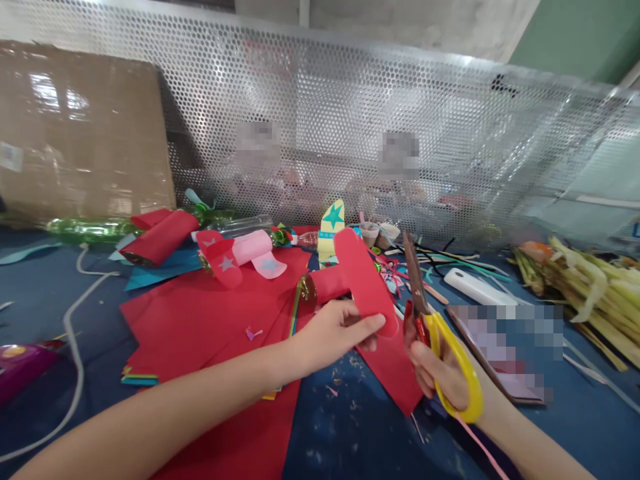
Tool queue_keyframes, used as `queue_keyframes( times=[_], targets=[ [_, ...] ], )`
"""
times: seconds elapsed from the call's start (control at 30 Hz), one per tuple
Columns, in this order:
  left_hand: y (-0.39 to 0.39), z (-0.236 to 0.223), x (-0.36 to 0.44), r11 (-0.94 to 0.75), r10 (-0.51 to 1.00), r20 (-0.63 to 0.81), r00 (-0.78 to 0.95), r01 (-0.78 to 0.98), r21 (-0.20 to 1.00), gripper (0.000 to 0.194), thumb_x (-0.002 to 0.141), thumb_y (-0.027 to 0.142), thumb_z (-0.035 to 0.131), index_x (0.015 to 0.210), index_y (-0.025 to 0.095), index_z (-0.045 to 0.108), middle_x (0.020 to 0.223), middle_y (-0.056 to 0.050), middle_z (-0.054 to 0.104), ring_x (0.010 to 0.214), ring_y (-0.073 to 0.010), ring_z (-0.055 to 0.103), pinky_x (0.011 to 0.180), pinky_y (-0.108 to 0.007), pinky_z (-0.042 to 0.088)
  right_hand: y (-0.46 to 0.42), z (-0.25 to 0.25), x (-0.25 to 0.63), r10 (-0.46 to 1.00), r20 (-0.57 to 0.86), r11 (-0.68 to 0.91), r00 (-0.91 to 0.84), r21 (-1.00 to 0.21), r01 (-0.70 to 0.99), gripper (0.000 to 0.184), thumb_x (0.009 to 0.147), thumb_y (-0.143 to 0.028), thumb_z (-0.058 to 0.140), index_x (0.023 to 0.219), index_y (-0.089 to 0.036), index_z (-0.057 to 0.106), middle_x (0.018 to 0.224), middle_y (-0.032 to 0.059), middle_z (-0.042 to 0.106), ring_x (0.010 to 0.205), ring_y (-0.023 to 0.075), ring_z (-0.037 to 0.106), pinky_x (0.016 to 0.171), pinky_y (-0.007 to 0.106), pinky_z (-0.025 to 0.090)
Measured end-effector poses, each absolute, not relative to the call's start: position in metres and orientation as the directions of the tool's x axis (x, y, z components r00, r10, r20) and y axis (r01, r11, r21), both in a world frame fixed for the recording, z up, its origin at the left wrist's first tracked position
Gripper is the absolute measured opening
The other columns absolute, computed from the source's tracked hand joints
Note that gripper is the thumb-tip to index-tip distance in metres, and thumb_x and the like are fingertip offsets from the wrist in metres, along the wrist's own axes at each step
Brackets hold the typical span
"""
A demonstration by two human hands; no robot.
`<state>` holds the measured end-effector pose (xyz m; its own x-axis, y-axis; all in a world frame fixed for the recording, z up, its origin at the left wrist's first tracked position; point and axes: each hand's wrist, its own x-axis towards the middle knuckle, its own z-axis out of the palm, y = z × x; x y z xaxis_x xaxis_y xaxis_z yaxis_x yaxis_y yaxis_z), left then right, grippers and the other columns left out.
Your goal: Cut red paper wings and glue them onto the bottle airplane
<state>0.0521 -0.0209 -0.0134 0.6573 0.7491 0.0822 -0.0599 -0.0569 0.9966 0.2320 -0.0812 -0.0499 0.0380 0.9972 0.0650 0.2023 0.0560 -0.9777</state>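
My left hand [327,337] pinches a red paper strip [361,277] with rounded ends between thumb and fingers, holding it up over the table. In my right hand [445,373] is a pair of scissors [414,270] with yellow handles, its dark blades pointing up and away. A bit of red paper [411,327] shows by the scissors' pivot; whether my fingers hold it, I cannot tell. Below and between my hands lies another red paper piece [393,373]. A bottle wrapped in red paper [327,283] lies just behind my left hand.
Red paper sheets [185,327] are stacked on the left. Several paper-decorated bottles [253,248] lie behind them. A cardboard box [85,133] and a perforated metal panel [320,100] stand at the back. To the right are a white device [477,288], a pixelated flat object [500,353] and dried husks [595,293].
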Motion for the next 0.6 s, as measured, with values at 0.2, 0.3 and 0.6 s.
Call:
queue_keyframes(
  times=[0.2,0.3,0.6],
  targets=[
    [-0.017,-0.023,0.053,-0.080,0.657,0.015,0.754,0.049,0.996,0.025,0.076,0.040,0.064,0.077,0.015,0.065,0.063,0.000,0.060,0.059,-0.0121,0.055,0.060,-0.025,0.043,-0.074,-0.040,0.229,0.994,0.049,0.034,0.098,-0.989,0.146,0.035,0.069,-0.045,0.070,0.079,-0.023,0.044,0.050,-0.0119,0.043,0.029,0.0033,0.036,0.030,0.016,0.031],
    [-0.012,-0.020,0.050,-0.022,0.648,0.010,0.762,0.006,1.000,0.016,0.072,0.026,0.067,0.084,0.016,0.068,0.073,-0.001,0.065,0.067,-0.0137,0.059,0.069,-0.027,0.046,-0.070,-0.030,0.227,0.989,0.048,0.030,0.143,-0.992,0.120,0.035,0.065,-0.043,0.071,0.077,-0.022,0.046,0.051,-0.0116,0.046,0.029,0.0030,0.038,0.031,0.017,0.031],
    [-0.004,-0.012,0.047,0.178,0.782,0.040,0.622,-0.283,0.943,0.022,0.075,0.030,0.070,0.090,0.016,0.063,0.092,-0.006,0.067,0.081,-0.0156,0.063,0.080,-0.032,0.049,-0.070,-0.022,0.225,0.986,0.008,-0.010,0.167,-0.995,0.102,0.035,0.058,-0.039,0.072,0.072,-0.021,0.045,0.045,-0.0139,0.042,0.025,0.0022,0.034,0.029,0.016,0.026]
  ],
)
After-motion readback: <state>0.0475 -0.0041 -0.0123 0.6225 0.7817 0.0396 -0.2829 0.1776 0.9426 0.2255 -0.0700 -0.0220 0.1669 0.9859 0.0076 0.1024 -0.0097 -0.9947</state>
